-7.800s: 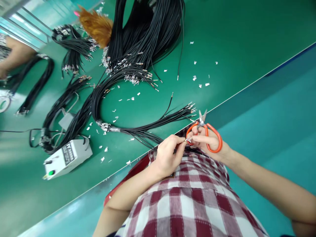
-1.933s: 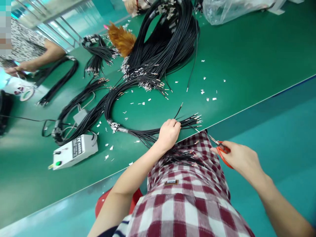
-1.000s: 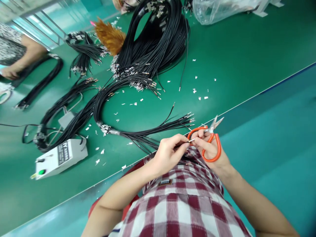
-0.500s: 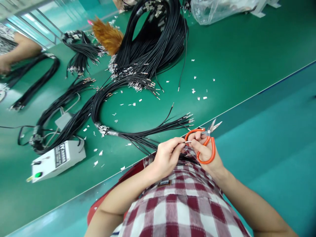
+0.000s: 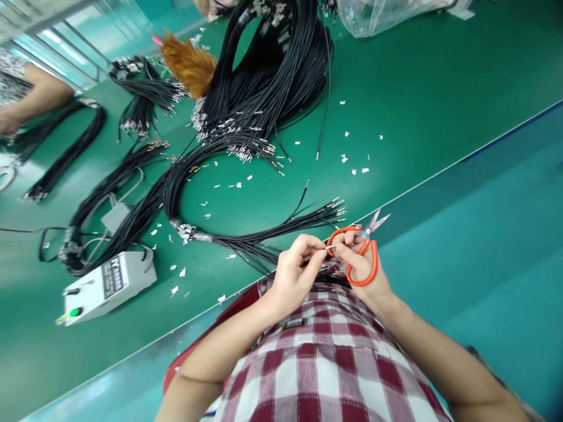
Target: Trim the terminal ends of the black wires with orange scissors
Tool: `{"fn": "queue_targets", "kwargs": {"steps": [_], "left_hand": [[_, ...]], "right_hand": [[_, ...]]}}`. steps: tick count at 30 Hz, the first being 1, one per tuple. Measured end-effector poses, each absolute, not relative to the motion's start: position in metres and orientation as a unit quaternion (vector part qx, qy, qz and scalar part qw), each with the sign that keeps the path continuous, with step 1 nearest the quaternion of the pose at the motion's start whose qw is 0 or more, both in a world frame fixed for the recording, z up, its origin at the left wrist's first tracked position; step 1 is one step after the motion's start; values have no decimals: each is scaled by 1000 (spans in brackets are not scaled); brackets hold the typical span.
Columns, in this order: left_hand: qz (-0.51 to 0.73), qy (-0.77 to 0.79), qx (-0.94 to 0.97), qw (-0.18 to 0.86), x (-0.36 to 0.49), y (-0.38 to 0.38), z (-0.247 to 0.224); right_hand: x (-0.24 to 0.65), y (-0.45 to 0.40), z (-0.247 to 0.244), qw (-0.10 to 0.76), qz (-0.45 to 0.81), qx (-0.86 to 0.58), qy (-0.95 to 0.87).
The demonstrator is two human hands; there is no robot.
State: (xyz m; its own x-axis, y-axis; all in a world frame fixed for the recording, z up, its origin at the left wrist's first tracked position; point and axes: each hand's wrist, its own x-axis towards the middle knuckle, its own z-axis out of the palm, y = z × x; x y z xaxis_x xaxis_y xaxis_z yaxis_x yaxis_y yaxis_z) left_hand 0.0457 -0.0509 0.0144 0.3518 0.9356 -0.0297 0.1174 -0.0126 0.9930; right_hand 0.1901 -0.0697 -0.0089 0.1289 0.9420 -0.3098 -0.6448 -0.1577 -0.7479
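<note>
My left hand [image 5: 297,269] is closed in a pinch on a thin cable [image 5: 329,247] just over the table's front edge. The cable's pale end points toward my right hand [image 5: 363,266], whose thumb and fingertip meet it. Orange-handled scissors [image 5: 372,258] hang around the fingers of that right hand, with their blades slightly apart and pointing up and away. Close by on the left, a bundle of black cables [image 5: 264,234] lies with its stripped ends fanned out. More dark cables [image 5: 329,278] run below my hands against the checked shirt, partly hidden.
A large coil of black cables [image 5: 281,76] lies at the back beside a brown feather duster [image 5: 189,64]. At left stands a white box with a green button [image 5: 109,284]. White scraps [image 5: 344,158] dot the green table [image 5: 417,88]. Another person's arm [image 5: 44,91] shows far left.
The view has shifted slightly. Both hands stay together at the cable end, and the scissors remain in the right hand. At far left, the other person's arm has moved slightly.
</note>
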Motion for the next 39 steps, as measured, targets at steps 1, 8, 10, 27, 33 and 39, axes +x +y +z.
{"fn": "queue_targets", "kwargs": {"steps": [1,8,10,27,33,39], "left_hand": [[371,430,620,541,46,-51,15],[381,414,691,453,44,-53,18],[375,423,717,408,46,-53,16],[351,451,666,480,49,-54,10],[326,451,640,530,48,-53,10],[326,408,490,698,46,-45,13]], "right_hand": [[191,-69,-9,626,636,-417,-176],[195,-69,-12,625,634,-398,-220],[197,-70,-13,621,632,-397,-239],[192,-72,-27,626,644,-379,-223],[201,-64,-20,605,675,-357,-225],[193,-66,-29,571,757,-293,-123]]}}
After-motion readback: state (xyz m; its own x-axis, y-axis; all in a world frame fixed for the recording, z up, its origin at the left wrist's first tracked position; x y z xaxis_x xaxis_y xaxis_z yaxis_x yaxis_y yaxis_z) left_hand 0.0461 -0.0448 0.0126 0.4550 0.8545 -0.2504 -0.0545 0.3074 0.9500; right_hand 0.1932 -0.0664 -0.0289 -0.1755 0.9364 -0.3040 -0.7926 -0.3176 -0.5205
